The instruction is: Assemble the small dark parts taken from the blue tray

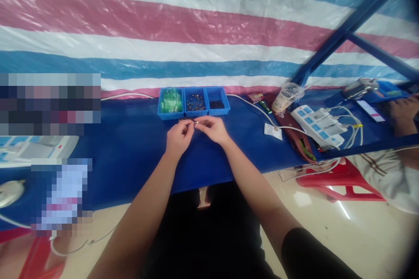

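Bare forearms (149, 196) reach across the blue table (124, 157), where, watching from a distance, I have both hands narrowed: left hand (178, 137) and right hand (212, 128) meet at the fingertips, pinching one small metallic piece (195, 123), too tiny to identify, presumably steadied from both sides. It sits just before three blue trays (170, 117), apparently kept close to separate green items (170, 100), metal parts (195, 102) and black bits (216, 104).
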{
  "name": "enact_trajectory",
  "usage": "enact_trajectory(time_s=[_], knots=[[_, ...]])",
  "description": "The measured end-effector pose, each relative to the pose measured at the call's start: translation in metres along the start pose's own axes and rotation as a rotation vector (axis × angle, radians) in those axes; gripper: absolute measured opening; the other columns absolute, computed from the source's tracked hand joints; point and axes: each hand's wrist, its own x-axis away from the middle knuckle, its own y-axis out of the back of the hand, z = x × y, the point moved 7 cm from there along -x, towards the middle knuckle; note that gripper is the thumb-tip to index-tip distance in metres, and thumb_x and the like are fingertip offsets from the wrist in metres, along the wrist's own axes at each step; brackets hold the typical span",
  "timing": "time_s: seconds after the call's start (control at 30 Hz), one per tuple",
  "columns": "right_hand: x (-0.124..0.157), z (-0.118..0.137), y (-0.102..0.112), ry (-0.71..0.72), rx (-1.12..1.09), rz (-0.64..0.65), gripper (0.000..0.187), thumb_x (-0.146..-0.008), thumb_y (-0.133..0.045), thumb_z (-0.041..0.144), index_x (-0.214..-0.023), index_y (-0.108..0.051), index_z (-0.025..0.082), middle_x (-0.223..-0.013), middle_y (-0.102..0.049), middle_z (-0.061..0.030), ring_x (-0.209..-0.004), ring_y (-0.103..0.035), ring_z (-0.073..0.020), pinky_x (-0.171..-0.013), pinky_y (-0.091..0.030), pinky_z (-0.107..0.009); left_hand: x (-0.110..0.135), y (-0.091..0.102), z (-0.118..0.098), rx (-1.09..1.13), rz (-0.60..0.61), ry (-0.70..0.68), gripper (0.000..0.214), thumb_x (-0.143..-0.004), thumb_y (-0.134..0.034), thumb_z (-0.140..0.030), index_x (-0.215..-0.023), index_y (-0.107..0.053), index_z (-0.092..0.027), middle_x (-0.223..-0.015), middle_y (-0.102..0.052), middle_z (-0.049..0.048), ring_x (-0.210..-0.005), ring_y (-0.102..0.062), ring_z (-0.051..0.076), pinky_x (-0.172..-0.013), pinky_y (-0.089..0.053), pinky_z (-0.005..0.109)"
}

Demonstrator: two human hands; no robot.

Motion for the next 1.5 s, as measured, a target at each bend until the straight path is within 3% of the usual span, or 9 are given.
enact_trajectory(time_s=[0.47, 0.53, 0.7, 0.8, 0.9, 1.07, 1.13, 1.27, 1.5], knots=[[-0.004, -0.015, 0.006, -0.185, -0.043, 0.02, 0.04, -0.064, -0.083, 0.043, -0.089, -0.072, 0.014, -0.063, -0.068, -0.0008, -0.052, -0.059, -0.0102, -0.051, -0.05, -0.023, -0.001, 0.0, 0.002, -0.001, 0.011, 0.032, 0.022, -0.09, -0.055, -0.035, -0.097, -0.069, -0.02, -0.066, -0.063, -0.0013, -0.059, -0.058, 0.011, -0.062, -0.045, 0.022], [-0.008, -0.017, 0.006, -0.188, -0.089, -0.009, 0.042, -0.065, -0.082, 0.043, -0.093, -0.071, 0.014, -0.071, -0.071, -0.0031, -0.057, -0.062, -0.0116, -0.054, -0.053, -0.025, -0.001, 0.001, 0.003, -0.004, 0.006, 0.044, 0.022, -0.09, -0.054, -0.035, -0.097, -0.069, -0.02, -0.065, -0.063, -0.0014, -0.059, -0.058, 0.011, -0.062, -0.045, 0.022], [-0.017, -0.012, 0.006, -0.049, -0.153, -0.095, 0.051, -0.077, -0.072, 0.045, -0.122, -0.062, 0.024, -0.121, -0.068, -0.0077, -0.081, -0.069, -0.0149, -0.07, -0.059, -0.03, -0.001, 0.001, 0.004, -0.027, -0.006, 0.046, 0.022, -0.091, -0.053, -0.035, -0.097, -0.069, -0.021, -0.064, -0.062, -0.0015, -0.058, -0.058, 0.012, -0.062, -0.044, 0.023], [-0.016, -0.016, 0.009, -0.04, -0.02, -0.116, 0.038, -0.083, -0.064, 0.041, -0.116, -0.065, 0.02, -0.106, -0.073, -0.008, -0.071, -0.068, -0.014, -0.063, -0.057, -0.029, -0.002, 0.002, 0.005, -0.052, -0.032, 0.062, 0.021, -0.09, -0.054, -0.035, -0.096, -0.069, -0.021, -0.064, -0.063, -0.0013, -0.058, -0.058, 0.012, -0.062, -0.044, 0.024], [-0.012, -0.015, 0.008, 0.025, 0.287, -0.067, 0.022, -0.085, -0.061, 0.029, -0.101, -0.07, 0.018, -0.092, -0.074, -0.0063, -0.072, -0.066, -0.0148, -0.072, -0.055, -0.032, -0.003, 0.006, 0.008, -0.079, -0.097, 0.094, 0.02, -0.09, -0.055, -0.034, -0.095, -0.068, -0.02, -0.063, -0.063, -0.0013, -0.058, -0.059, 0.012, -0.063, -0.044, 0.024], [-0.003, -0.001, -0.013, 0.268, 0.684, 0.155, 0.03, -0.084, -0.056, 0.012, -0.11, -0.07, 0.019, -0.121, -0.067, -0.0081, -0.109, -0.061, -0.0206, -0.1, -0.045, -0.039, -0.003, 0.017, 0.017, -0.096, -0.228, 0.194, 0.019, -0.091, -0.054, -0.033, -0.097, -0.067, -0.02, -0.063, -0.061, -0.0018, -0.058, -0.058, 0.013, -0.064, -0.044, 0.025], [0.0, 0.001, -0.02, 0.318, 0.755, 0.225, 0.038, -0.085, -0.055, 0.01, -0.12, -0.067, 0.019, -0.132, -0.063, -0.008, -0.119, -0.055, -0.0226, -0.105, -0.041, -0.041, -0.004, 0.018, 0.018, -0.093, -0.232, 0.2, 0.018, -0.091, -0.054, -0.032, -0.096, -0.067, -0.02, -0.062, -0.061, -0.0019, -0.058, -0.059, 0.013, -0.064, -0.044, 0.025], [0.003, -0.002, -0.024, 0.314, 0.806, 0.275, 0.048, -0.087, -0.056, 0.011, -0.133, -0.059, 0.023, -0.133, -0.063, -0.0059, -0.111, -0.053, -0.0236, -0.099, -0.043, -0.041, -0.004, 0.017, 0.019, -0.09, -0.217, 0.213, 0.018, -0.09, -0.055, -0.031, -0.096, -0.067, -0.02, -0.063, -0.061, -0.0023, -0.059, -0.058, 0.012, -0.065, -0.044, 0.024], [0.003, -0.001, -0.026, 0.361, 0.842, 0.242, 0.026, -0.092, -0.059, 0.021, -0.116, -0.07, 0.019, -0.112, -0.069, -0.0086, -0.1, -0.057, -0.0212, -0.096, -0.044, -0.039, -0.005, 0.016, 0.019, -0.093, -0.188, 0.251, 0.02, -0.09, -0.054, -0.032, -0.096, -0.067, -0.019, -0.062, -0.059, -0.0025, -0.06, -0.058, 0.012, -0.067, -0.043, 0.023]])
